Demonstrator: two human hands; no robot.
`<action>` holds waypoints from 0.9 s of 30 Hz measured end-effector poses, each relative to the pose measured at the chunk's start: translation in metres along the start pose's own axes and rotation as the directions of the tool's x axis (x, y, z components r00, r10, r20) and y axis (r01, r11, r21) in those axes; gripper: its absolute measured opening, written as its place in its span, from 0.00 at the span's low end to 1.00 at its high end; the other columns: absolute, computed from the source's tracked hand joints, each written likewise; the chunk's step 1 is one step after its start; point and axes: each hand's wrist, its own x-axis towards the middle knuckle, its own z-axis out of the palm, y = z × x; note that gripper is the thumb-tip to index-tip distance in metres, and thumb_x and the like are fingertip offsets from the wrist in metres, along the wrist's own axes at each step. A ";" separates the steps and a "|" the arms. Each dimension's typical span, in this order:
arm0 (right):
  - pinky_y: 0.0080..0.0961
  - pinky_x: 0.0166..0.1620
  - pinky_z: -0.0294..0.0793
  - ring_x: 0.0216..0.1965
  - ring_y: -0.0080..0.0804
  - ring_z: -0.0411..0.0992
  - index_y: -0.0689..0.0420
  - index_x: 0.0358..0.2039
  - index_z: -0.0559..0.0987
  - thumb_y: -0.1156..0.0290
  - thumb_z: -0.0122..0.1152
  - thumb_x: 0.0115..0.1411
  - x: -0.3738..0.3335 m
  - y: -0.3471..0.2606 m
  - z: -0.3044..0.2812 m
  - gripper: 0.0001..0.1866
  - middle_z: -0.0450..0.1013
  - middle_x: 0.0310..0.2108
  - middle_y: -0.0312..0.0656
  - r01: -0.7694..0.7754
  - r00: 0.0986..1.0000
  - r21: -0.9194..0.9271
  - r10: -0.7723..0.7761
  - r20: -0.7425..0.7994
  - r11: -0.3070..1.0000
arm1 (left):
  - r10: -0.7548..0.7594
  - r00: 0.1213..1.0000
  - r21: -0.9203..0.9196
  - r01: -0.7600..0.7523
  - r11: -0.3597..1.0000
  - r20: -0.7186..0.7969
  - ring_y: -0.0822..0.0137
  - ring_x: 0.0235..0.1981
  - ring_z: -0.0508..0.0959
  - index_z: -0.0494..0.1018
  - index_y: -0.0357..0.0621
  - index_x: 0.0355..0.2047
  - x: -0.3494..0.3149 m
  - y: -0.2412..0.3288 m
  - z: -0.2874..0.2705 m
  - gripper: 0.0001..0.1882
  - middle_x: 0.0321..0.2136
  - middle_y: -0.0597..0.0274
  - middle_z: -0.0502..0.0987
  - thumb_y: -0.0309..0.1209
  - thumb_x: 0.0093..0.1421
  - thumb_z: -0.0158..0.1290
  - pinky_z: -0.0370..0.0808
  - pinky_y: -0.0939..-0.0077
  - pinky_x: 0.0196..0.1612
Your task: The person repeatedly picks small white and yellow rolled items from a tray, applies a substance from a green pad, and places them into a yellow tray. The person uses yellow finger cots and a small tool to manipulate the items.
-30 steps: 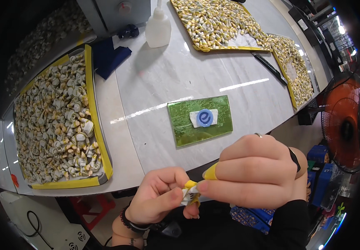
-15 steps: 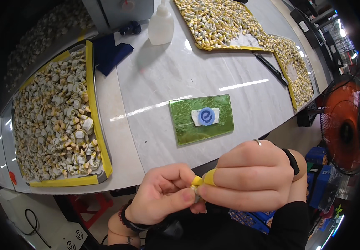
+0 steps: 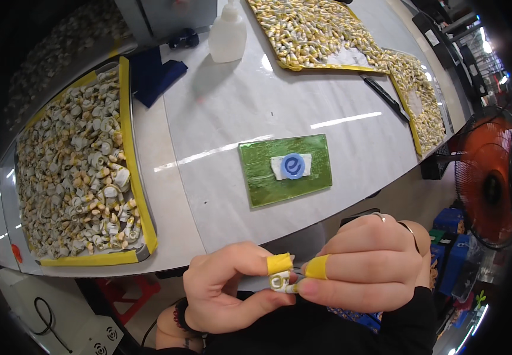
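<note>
Low in front of me, my left hand [image 3: 220, 287] pinches a small white-and-yellow moulded piece [image 3: 279, 281] between thumb and forefinger. Yellow tape wraps that forefinger's tip. My right hand [image 3: 365, 266] is closed beside it, its forefinger also taped yellow. The narrow end of the piece reaches the right thumb tip; the fingers hide whatever else lies between. Beyond the hands, a green rectangular plate [image 3: 262, 186] lies on the table, bearing a white pad [image 3: 277, 167] and a light blue disc [image 3: 293, 166] with a darker curl.
A yellow-edged tray [image 3: 127, 118] of similar pieces is at left. Two more trays, one far [image 3: 303, 69] and one at right [image 3: 410, 127], hold small pieces. A black cutter-like tool [image 3: 385, 97], a pump bottle [image 3: 227, 38], a dark blue cloth [image 3: 158, 80] and an orange fan [image 3: 487, 177] are also around.
My hands have drawn slightly apart and lower, exposing more of the small piece. It now shows a round ring on its face. The plate and trays stay put.
</note>
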 end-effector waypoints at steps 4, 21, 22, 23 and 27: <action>0.18 0.27 0.68 0.29 0.29 0.71 0.59 0.31 0.82 0.75 0.62 0.48 -0.001 0.002 -0.011 0.08 0.74 0.30 0.38 0.032 0.998 -0.039 -0.030 0.050 0.999 | -0.038 0.999 -0.010 0.037 0.999 -0.021 0.66 0.31 0.79 0.72 0.29 0.34 0.002 0.003 0.007 0.15 0.30 0.50 0.78 0.17 0.46 0.63 0.75 0.77 0.35; 0.29 0.35 0.72 0.29 0.38 0.75 0.62 0.30 0.78 0.71 0.62 0.48 -0.169 0.202 -0.194 0.09 0.76 0.27 0.47 -0.827 0.375 -0.536 0.875 -0.305 0.167 | -0.185 0.964 -0.017 0.185 0.983 -0.192 0.64 0.32 0.80 0.70 0.31 0.34 -0.002 -0.005 -0.009 0.17 0.28 0.54 0.77 0.28 0.48 0.64 0.76 0.72 0.40; 0.29 0.34 0.72 0.29 0.38 0.75 0.62 0.30 0.78 0.71 0.61 0.48 -0.172 0.206 -0.194 0.09 0.76 0.26 0.48 -0.839 0.361 -0.521 0.876 -0.320 0.156 | -0.190 0.963 -0.019 0.190 0.982 -0.192 0.64 0.32 0.80 0.70 0.31 0.34 -0.002 -0.004 -0.010 0.17 0.28 0.53 0.77 0.28 0.48 0.64 0.76 0.72 0.40; 0.29 0.34 0.72 0.28 0.39 0.75 0.63 0.30 0.78 0.71 0.61 0.48 -0.170 0.208 -0.191 0.09 0.76 0.26 0.48 -0.852 0.346 -0.502 0.877 -0.333 0.146 | -0.196 0.961 -0.018 0.197 0.980 -0.195 0.64 0.32 0.80 0.70 0.31 0.34 -0.002 -0.004 -0.010 0.17 0.28 0.53 0.77 0.28 0.48 0.64 0.76 0.73 0.39; 0.29 0.32 0.72 0.26 0.37 0.74 0.63 0.30 0.79 0.71 0.61 0.48 -0.163 0.214 -0.185 0.09 0.76 0.24 0.49 -0.754 0.426 -0.639 0.854 -0.299 0.153 | -0.198 0.958 -0.040 0.194 0.980 -0.208 0.64 0.32 0.80 0.70 0.31 0.34 -0.002 -0.004 -0.010 0.18 0.28 0.53 0.77 0.28 0.48 0.64 0.76 0.73 0.39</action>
